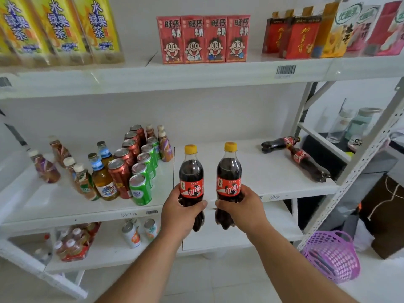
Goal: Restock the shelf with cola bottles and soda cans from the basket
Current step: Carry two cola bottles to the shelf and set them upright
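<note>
White shelf [273, 171], cola bottles [306, 158] lying

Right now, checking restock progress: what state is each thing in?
Left hand: grips an upright cola bottle, capped.
Right hand: grips a second upright bottle, capped.
Two cola bottles on the middle shelf: lying down.
Purple basket: on the floor, tilted.
</note>
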The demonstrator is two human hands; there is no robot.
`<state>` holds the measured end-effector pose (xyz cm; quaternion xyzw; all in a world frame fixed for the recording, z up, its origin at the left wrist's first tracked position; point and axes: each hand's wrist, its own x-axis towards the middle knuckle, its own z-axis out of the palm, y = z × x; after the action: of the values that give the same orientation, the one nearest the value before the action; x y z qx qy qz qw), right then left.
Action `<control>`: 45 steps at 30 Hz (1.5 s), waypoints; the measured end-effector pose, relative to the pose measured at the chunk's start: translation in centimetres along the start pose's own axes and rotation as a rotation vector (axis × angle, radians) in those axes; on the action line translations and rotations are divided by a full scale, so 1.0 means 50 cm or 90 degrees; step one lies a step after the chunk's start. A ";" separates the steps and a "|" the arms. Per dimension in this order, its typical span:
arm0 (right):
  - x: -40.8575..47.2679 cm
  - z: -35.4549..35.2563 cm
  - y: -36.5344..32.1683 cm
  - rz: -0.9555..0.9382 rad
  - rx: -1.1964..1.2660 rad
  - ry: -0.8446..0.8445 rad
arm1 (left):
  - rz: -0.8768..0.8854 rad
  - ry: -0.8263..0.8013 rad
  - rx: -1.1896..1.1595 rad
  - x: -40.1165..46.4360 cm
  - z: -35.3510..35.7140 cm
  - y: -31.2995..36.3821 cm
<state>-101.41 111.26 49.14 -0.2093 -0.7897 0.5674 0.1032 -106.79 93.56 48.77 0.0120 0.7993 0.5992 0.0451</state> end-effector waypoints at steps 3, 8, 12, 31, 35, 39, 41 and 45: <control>0.057 0.011 -0.011 0.007 -0.002 0.003 | -0.009 0.001 -0.011 0.058 0.010 0.004; 0.161 0.031 -0.015 0.004 -0.012 -0.009 | -0.020 -0.001 -0.025 0.149 0.041 0.003; 0.246 0.043 -0.006 -0.006 -0.001 -0.028 | -0.019 0.002 -0.028 0.223 0.073 0.008; 0.549 0.082 0.022 -0.016 0.005 -0.127 | -0.001 0.049 -0.022 0.492 0.165 -0.022; 0.578 0.107 0.024 -0.020 0.011 -0.125 | 0.011 0.044 -0.023 0.531 0.163 -0.032; 0.613 0.129 0.026 -0.029 0.001 -0.106 | 0.029 0.035 -0.032 0.580 0.164 -0.046; 0.627 0.138 0.026 -0.030 0.005 -0.099 | 0.037 0.038 -0.041 0.603 0.167 -0.055; 0.648 0.150 0.038 -0.021 0.025 -0.080 | 0.051 0.027 -0.043 0.641 0.179 -0.084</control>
<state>-132.86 119.86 42.42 -0.1576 -0.7866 0.5933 0.0668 -137.80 103.28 40.42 0.0297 0.7782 0.6273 0.0047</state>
